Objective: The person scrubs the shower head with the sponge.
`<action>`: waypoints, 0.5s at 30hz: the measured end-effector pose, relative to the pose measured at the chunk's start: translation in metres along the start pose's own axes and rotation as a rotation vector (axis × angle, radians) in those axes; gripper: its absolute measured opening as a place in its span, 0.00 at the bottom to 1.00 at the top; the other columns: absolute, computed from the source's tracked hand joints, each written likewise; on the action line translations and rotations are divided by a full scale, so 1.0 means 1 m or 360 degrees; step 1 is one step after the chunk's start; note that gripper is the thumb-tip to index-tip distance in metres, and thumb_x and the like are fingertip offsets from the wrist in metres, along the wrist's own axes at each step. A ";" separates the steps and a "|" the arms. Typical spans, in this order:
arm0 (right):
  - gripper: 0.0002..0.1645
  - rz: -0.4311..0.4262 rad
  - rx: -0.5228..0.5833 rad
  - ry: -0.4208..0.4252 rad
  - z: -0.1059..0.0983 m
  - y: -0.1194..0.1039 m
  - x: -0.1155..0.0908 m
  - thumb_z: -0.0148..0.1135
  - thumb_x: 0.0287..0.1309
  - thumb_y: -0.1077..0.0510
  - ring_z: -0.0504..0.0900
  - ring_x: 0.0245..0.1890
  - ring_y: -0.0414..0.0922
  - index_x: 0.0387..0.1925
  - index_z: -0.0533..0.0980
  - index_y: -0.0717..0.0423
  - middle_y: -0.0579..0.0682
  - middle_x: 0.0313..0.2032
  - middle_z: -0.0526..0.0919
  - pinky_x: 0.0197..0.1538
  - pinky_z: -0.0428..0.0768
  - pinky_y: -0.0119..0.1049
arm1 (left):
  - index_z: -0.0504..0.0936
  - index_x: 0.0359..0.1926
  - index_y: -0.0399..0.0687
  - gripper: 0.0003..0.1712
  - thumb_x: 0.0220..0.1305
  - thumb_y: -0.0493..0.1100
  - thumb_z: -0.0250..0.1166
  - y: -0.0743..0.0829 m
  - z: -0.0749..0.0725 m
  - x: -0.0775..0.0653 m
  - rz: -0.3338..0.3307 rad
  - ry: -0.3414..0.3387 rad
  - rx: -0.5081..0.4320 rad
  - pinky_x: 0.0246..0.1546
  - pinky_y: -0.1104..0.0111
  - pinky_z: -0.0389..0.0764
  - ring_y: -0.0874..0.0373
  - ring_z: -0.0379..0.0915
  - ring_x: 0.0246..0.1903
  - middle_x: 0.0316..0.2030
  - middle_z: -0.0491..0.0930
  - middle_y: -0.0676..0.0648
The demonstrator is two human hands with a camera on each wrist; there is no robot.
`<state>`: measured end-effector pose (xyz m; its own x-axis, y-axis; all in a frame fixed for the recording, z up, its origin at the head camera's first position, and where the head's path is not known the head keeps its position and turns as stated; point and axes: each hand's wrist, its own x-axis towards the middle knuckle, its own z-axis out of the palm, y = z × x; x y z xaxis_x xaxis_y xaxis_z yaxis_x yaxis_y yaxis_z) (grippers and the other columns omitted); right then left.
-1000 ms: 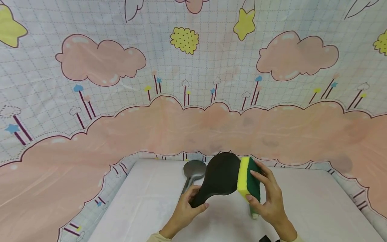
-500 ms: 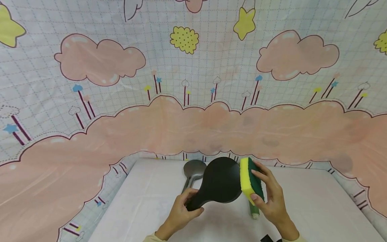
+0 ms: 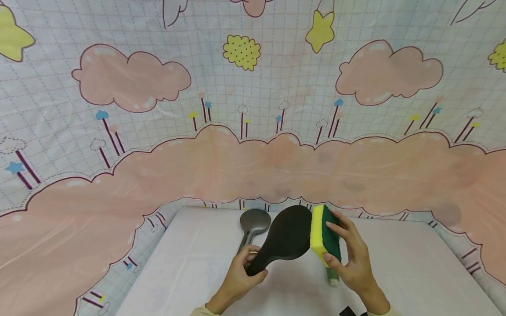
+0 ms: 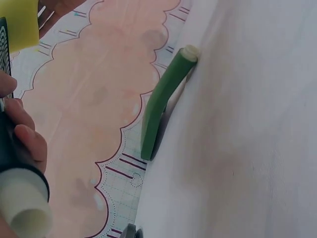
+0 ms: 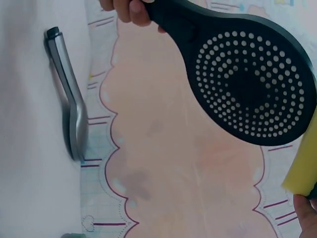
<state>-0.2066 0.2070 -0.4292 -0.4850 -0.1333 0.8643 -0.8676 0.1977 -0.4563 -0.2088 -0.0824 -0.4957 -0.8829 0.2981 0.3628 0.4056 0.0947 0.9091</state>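
My left hand [image 3: 241,276] grips the handle of a black shower head [image 3: 287,235], holding it up over the table with its smooth back toward the head camera. Rings of pale nozzles show on its face in the right wrist view. The handle's hollow, pale threaded end [image 4: 25,218] points out in the left wrist view. Between thumb and fingers, my right hand [image 3: 357,259] pinches a yellow sponge [image 3: 317,235] with a dark green scouring side. The yellow side lies right at the black head's right rim.
A grey shower head [image 3: 254,223] lies on the white table [image 3: 178,259], behind the left hand. Partly hidden below the sponge is a green shower head [image 4: 163,101]. A small black object [image 3: 348,311] shows at the bottom edge. A cloud-patterned cloth [image 3: 253,171] hangs behind.
The black shower head dips and turns its back toward the camera, then tilts edge-on again. The sponge shifts slightly right, then back left against its rim. Both grips stay the same.
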 end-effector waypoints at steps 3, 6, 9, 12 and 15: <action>0.38 0.0007 -0.0079 0.0014 0.001 -0.003 0.001 0.73 0.41 0.64 0.68 0.66 0.47 0.57 0.73 0.69 0.70 0.67 0.63 0.62 0.71 0.23 | 0.73 0.50 0.39 0.23 0.52 0.32 0.69 0.001 0.001 0.001 -0.0062 -0.0015 -0.0108 0.23 0.73 0.78 0.67 0.77 0.25 0.36 0.83 0.30; 0.39 0.0007 -0.0164 0.0034 0.002 -0.005 0.002 0.76 0.39 0.61 0.68 0.66 0.45 0.57 0.74 0.68 0.69 0.67 0.64 0.61 0.72 0.22 | 0.75 0.51 0.37 0.23 0.52 0.32 0.69 0.002 0.002 0.002 -0.0121 -0.0026 -0.0226 0.18 0.74 0.76 0.66 0.77 0.19 0.35 0.83 0.34; 0.39 -0.0019 -0.0226 0.0059 0.005 -0.006 0.002 0.78 0.41 0.56 0.69 0.65 0.44 0.56 0.75 0.67 0.70 0.66 0.64 0.61 0.72 0.22 | 0.78 0.52 0.35 0.24 0.52 0.31 0.70 0.002 0.003 0.003 -0.0136 -0.0011 -0.0296 0.17 0.73 0.76 0.64 0.77 0.19 0.36 0.81 0.41; 0.39 -0.0063 -0.0271 0.0083 0.007 -0.006 0.003 0.76 0.47 0.48 0.68 0.66 0.45 0.55 0.75 0.68 0.73 0.65 0.64 0.61 0.71 0.22 | 0.80 0.53 0.33 0.25 0.51 0.32 0.70 0.003 0.005 0.004 -0.0098 0.0017 -0.0289 0.19 0.73 0.78 0.65 0.76 0.21 0.35 0.77 0.44; 0.39 -0.0077 -0.0303 0.0093 0.007 -0.005 0.003 0.75 0.49 0.44 0.67 0.67 0.46 0.54 0.75 0.67 0.74 0.64 0.64 0.61 0.71 0.22 | 0.81 0.52 0.31 0.25 0.51 0.31 0.71 0.001 0.007 0.005 -0.0051 0.0042 -0.0282 0.20 0.73 0.79 0.66 0.76 0.22 0.34 0.73 0.43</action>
<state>-0.2047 0.1985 -0.4257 -0.4311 -0.0919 0.8976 -0.8505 0.3734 -0.3703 -0.2111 -0.0743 -0.4939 -0.9014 0.2726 0.3365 0.3314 -0.0658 0.9412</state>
